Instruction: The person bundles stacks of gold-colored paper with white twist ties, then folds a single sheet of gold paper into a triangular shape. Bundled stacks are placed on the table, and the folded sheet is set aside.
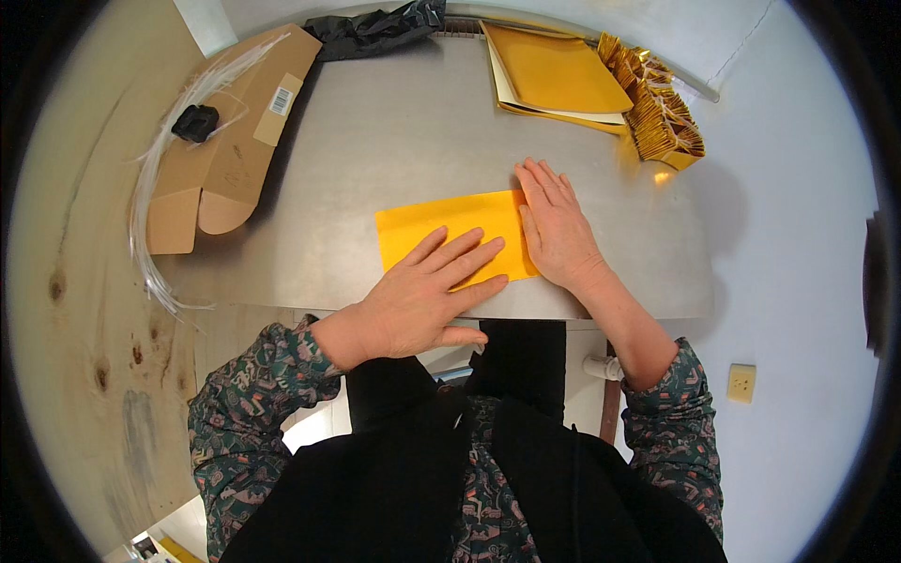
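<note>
A rectangular sheet of golden-yellow paper (408, 225) lies flat near the front edge of the metal table. My left hand (427, 291) rests over its lower middle with the fingers spread and the thumb hanging past the table's edge. At the sheet's right end, my right hand (560, 230) lies palm down along the short side, fingers stretched out and pointing away from me. Neither hand grips anything. Both palms hide parts of the sheet, so I cannot tell whether it is one layer or folded.
A stack of gold paper (563, 70) lies at the back right, beside folded gold paper bundles (664, 122). On the left, a cardboard box (230, 155) carries white plastic strands (141, 211) and a small black object (195, 123). Black plastic (380, 33) sits at the back of the metal table (375, 122).
</note>
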A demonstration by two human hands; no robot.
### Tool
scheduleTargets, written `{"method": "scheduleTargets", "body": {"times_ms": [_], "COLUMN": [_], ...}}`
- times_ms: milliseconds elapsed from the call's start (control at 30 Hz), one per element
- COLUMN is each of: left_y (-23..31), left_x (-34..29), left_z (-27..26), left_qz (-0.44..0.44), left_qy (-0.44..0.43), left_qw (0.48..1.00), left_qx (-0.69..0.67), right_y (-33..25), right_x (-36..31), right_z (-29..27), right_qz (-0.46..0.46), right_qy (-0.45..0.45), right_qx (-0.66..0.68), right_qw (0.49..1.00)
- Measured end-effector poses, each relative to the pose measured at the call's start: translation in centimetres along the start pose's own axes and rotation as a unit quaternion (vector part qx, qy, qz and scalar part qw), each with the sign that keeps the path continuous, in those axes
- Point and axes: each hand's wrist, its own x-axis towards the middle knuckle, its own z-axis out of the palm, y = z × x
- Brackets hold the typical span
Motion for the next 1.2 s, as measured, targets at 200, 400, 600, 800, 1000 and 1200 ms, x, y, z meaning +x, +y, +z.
{"method": "scheduleTargets", "body": {"times_ms": [200,400,600,800,1000,1200], "left_y": [0.5,0.5,0.1,0.8,1.3,0.5], "left_x": [-4.3,-7.7,-11.6,-12.9,-9.1,-10.2], "left_z": [-1.3,-2.2,-2.7,-4.3,-3.7,-2.7], "left_qz": [-0.054,-0.098,-0.134,-0.114,-0.112,-0.118], "left_qy": [-0.007,-0.001,0.004,0.102,0.085,0.061], "left_qw": [0.998,0.993,0.99,0.987,0.99,0.99], "left_qx": [0.037,0.059,0.051,0.044,0.025,0.052], "right_y": [-0.6,-1.0,-1.5,-2.2,-2.5,-2.2], "right_x": [-0.2,-0.2,-0.3,-0.4,-0.7,-1.2], "right_z": [-0.1,-0.2,-0.1,-0.2,-0.3,-2.6], "right_qz": [-0.005,-0.008,-0.007,-0.008,-0.014,-0.049], "right_qy": [0.002,0.004,0.008,0.005,0.028,-0.015], "right_qx": [-0.003,-0.006,-0.01,-0.012,0.025,0.147], "right_qw": [1.0,1.0,1.0,1.0,0.999,0.988]}}
